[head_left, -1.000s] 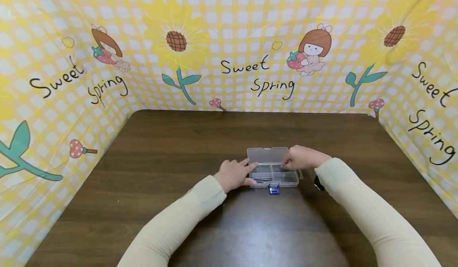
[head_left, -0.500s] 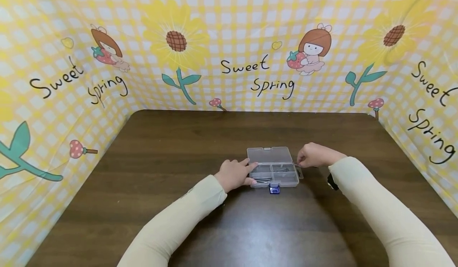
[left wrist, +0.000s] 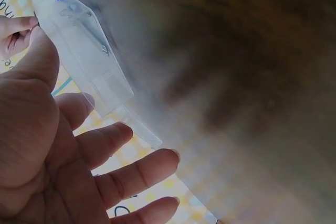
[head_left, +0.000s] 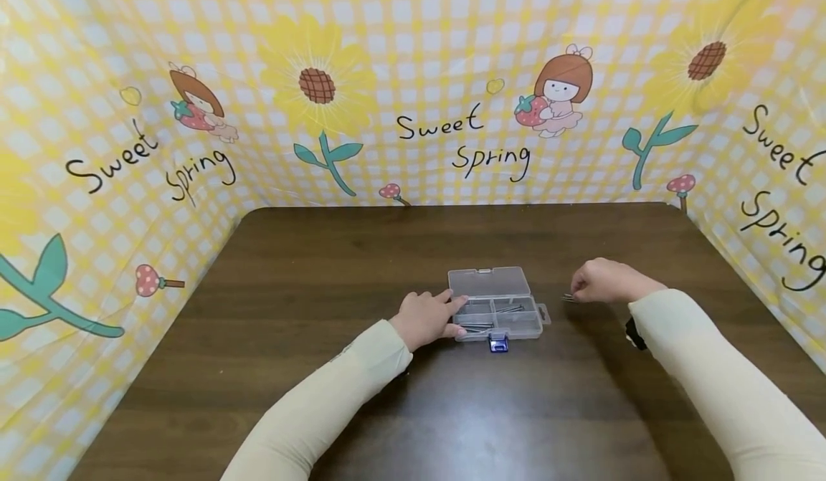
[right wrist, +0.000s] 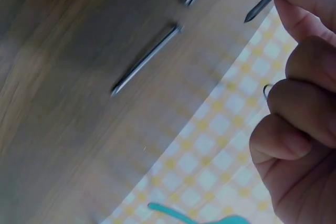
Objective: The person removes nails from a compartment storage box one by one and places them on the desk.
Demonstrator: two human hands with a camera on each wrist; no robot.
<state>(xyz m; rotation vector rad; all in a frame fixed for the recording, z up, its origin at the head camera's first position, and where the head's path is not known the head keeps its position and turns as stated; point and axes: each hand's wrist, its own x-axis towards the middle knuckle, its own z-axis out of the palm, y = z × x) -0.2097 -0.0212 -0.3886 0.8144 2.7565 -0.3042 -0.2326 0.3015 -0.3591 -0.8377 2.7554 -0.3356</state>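
While the left hand (head_left: 422,317), fingers apart, touches the open box (head_left: 519,335) at its left end, probably to steady it, the right hand (head_left: 606,282), off the box's right, has its grip pinched on a nail (right wrist: 258,9). Loose nails (right wrist: 148,59) on table (head_left: 342,273).

In the head view, the cream-sleeved left arm (head_left: 323,395) slants up from the bottom edge, its left hand (head_left: 426,320) near the centre, thumb and fingers spread. The left wrist view shows its fingers (left wrist: 142,174) fanned, lightly bent. The right arm (head_left: 703,373) rises from the lower right; the right hand (head_left: 609,280) pinches between thumb and forefinger, its other fingers (right wrist: 304,106) curled.
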